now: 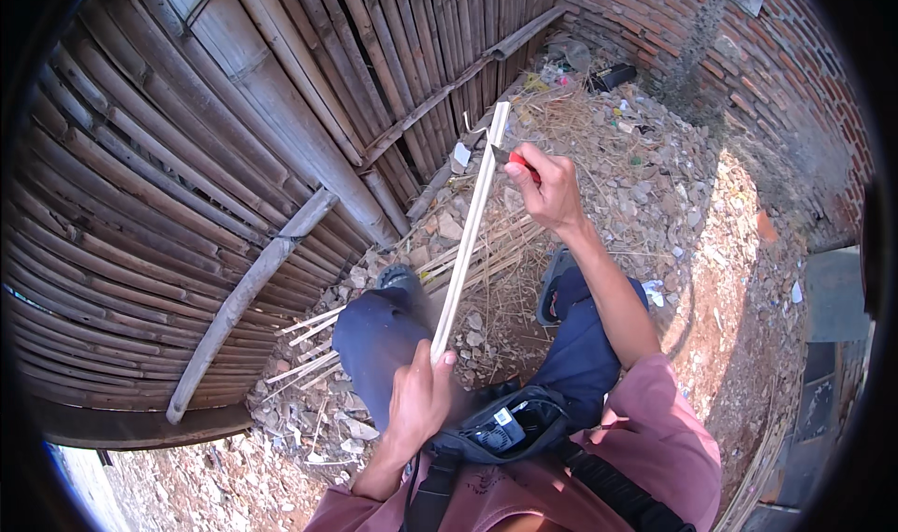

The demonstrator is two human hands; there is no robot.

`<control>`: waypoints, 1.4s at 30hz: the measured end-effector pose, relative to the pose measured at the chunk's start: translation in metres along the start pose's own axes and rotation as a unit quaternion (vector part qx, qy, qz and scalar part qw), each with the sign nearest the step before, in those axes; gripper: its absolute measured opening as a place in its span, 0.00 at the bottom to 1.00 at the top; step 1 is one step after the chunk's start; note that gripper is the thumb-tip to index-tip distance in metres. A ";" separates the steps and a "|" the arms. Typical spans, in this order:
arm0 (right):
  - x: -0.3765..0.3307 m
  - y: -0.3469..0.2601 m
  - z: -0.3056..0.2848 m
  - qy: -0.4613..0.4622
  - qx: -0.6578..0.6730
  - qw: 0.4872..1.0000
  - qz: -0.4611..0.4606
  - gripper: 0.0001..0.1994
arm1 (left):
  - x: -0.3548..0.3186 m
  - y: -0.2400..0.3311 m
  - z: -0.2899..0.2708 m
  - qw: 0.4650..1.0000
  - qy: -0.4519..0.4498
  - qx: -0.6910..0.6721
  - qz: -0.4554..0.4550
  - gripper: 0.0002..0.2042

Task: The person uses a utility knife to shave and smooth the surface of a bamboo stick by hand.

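My left hand (421,396) is closed round the lower end of a long pale bamboo strip (468,237), which slants up and away from me and looks split along its length. In my right hand (554,191) is a knife (510,157) with a red handle, its dark blade laid against the strip near the far end. A thin curled shaving (475,128) stands out beside the blade. More bamboo strips (496,251) lie on the ground between and beside my legs, partly hidden by my left knee.
A bamboo fence (309,93) with a wooden brace (253,303) rises on the left. At the far right stands a brick wall (683,27). Rubble, straw (552,111) and litter cover the ground. An open pouch (505,424) with a device in it hangs at my waist.
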State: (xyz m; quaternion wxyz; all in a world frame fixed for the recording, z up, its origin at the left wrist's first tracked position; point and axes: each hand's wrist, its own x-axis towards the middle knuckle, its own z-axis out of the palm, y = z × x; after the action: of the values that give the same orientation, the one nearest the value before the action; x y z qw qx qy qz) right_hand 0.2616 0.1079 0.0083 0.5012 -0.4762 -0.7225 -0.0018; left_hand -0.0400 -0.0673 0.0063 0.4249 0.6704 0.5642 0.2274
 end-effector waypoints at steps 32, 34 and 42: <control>-0.054 -0.066 0.032 -0.139 0.074 0.977 -0.146 0.16 | 0.045 0.009 0.003 0.992 0.082 -0.060 0.071 0.14; -0.058 -0.064 0.037 -0.131 0.075 0.974 -0.169 0.16 | 0.047 0.015 0.002 0.991 0.082 -0.066 0.077 0.14; -0.060 -0.073 0.036 -0.146 0.094 0.968 -0.180 0.13 | 0.053 0.016 -0.002 0.989 0.060 -0.087 0.099 0.12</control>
State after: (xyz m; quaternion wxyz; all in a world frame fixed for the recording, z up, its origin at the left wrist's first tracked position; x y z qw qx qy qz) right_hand 0.1882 0.0442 -0.0184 0.4239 -0.2846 -0.8586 0.0458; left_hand -0.0192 -0.0168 0.0113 0.4218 0.6687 0.4977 0.3566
